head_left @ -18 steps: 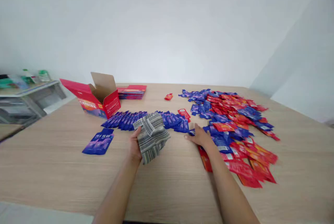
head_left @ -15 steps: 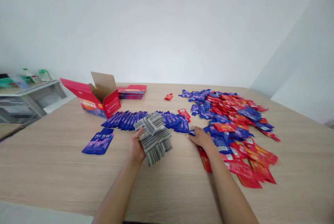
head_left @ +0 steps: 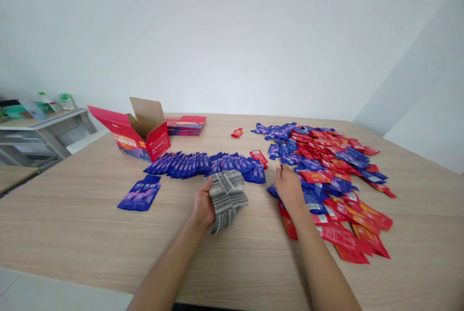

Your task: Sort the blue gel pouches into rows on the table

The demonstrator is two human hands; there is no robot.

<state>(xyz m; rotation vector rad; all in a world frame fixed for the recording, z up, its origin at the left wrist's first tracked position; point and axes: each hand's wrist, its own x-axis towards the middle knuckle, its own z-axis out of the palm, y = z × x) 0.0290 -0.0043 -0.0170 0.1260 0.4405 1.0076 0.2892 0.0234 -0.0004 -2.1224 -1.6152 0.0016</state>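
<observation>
Silvery striped packets [head_left: 227, 199], fanned into a stack, sit gripped in the left hand [head_left: 203, 207] just above the desk [head_left: 72, 233]. Ahead and right, the right hand [head_left: 289, 186] reaches over the heap of red and blue packets [head_left: 326, 170], fingers [head_left: 278, 169] curled together at its near-left edge; whether they pinch one, I cannot tell.

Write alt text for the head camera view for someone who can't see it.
A person's left hand grips a fanned stack of silver-backed sachets above a wooden table, while the right hand reaches into a heap of red and blue sachets. An open red box stands behind.
</observation>
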